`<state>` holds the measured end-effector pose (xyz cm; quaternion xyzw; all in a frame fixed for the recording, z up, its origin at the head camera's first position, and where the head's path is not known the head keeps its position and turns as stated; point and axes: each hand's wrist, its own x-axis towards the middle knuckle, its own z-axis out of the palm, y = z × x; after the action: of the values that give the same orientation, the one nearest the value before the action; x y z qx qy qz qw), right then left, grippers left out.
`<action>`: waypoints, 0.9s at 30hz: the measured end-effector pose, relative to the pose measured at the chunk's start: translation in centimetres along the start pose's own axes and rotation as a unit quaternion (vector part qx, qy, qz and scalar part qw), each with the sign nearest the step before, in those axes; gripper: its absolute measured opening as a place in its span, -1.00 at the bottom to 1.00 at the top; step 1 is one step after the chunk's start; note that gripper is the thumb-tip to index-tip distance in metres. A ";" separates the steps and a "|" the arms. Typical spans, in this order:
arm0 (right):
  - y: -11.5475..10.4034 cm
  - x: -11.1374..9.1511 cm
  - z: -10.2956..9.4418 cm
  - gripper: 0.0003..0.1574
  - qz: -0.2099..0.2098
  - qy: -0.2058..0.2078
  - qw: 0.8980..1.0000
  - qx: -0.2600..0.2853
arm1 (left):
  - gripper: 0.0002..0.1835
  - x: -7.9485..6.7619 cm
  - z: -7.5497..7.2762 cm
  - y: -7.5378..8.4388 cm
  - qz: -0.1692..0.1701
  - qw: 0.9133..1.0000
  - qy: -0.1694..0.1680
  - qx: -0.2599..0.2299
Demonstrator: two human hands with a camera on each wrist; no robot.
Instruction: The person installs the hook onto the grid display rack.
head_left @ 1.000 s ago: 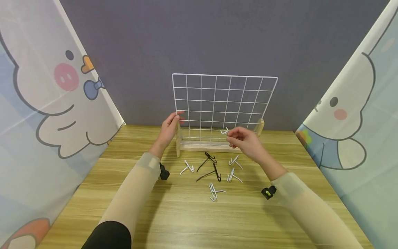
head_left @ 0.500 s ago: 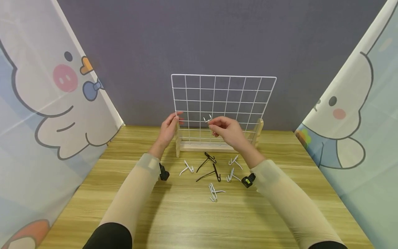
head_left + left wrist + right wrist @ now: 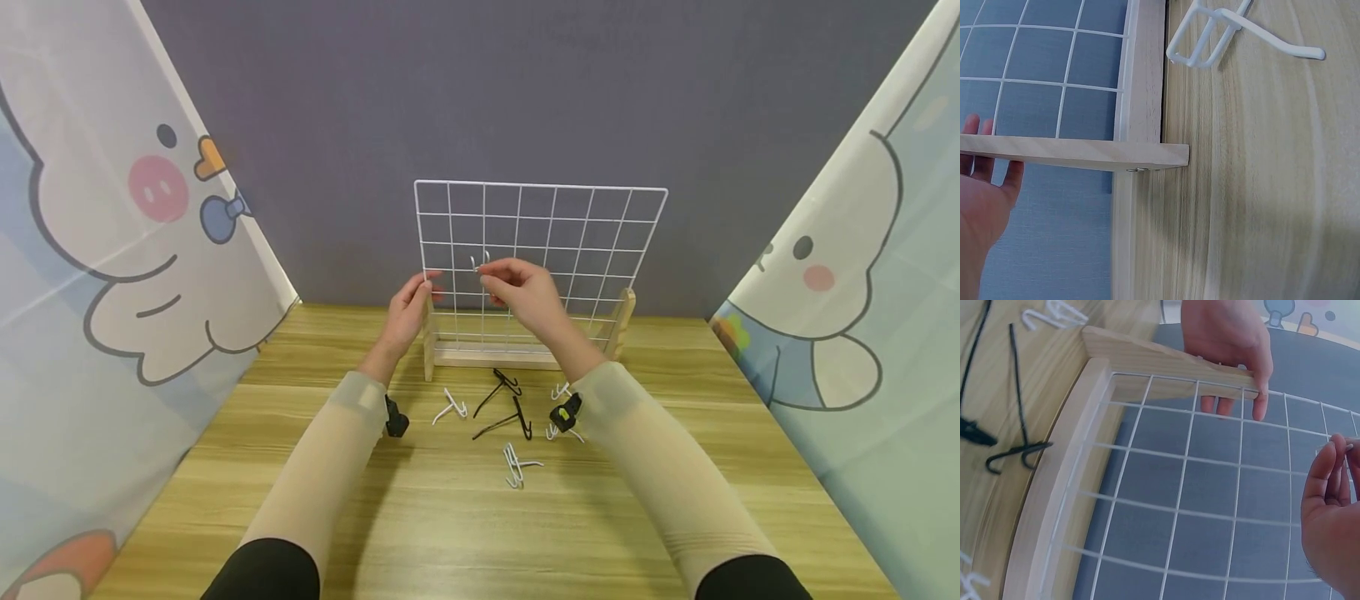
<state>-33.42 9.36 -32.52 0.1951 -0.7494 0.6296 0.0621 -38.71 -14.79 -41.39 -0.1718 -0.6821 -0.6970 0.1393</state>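
My left hand point(image 3: 405, 317) grips the left wooden upright point(image 3: 429, 346) of a stand, its fingers on either side of the wood in the right wrist view. That stand holds up a white wire grid panel point(image 3: 540, 185). Between thumb and fingertips, my right hand point(image 3: 528, 296) pinches a small white display hook point(image 3: 476, 265), prongs up, just in front of the grid's left half. Whether the hook touches a wire is hard to tell. In the right wrist view the right hand point(image 3: 1332, 512) hides most of the hook.
On the wooden table before the stand lie two black hooks point(image 3: 517, 421) and several white hooks point(image 3: 515, 465). Two of the white ones are partly hidden by the black camera point(image 3: 566, 412) on my right wrist. A grey wall point(image 3: 337, 167) rises behind the grid.
My right hand has moved left and up with the white hook, from low near the grid's middle to higher on its left half. The left hand stays on the upright.
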 end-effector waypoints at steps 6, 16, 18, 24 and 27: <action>0.0 1.4 1.4 -0.68 -0.003 0.013 1.000 0.009 | -0.57 0.1 -0.1 -0.3 -0.005 1.000 0.010 0.002; 0.5 3.0 2.7 -0.68 0.006 0.042 0.999 0.028 | -0.56 -0.1 0.0 0.5 -0.015 1.000 0.000 0.001; 0.6 3.2 2.8 -0.71 0.006 0.046 0.999 0.029 | -0.57 -0.1 0.1 0.8 -0.014 1.000 0.000 -0.001; 0.9 3.5 3.2 -0.75 0.012 0.049 0.998 0.029 | -0.58 -0.1 0.2 0.8 -0.009 1.000 0.003 -0.003; 0.9 3.5 3.3 -0.73 0.019 0.047 0.998 0.030 | -0.57 -0.1 0.2 0.4 -0.011 1.000 0.007 0.001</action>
<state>-36.45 5.50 -32.86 0.1531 -0.7300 0.6614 0.0793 -38.49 -14.65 -41.10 -0.1594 -0.6837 -0.6989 0.1369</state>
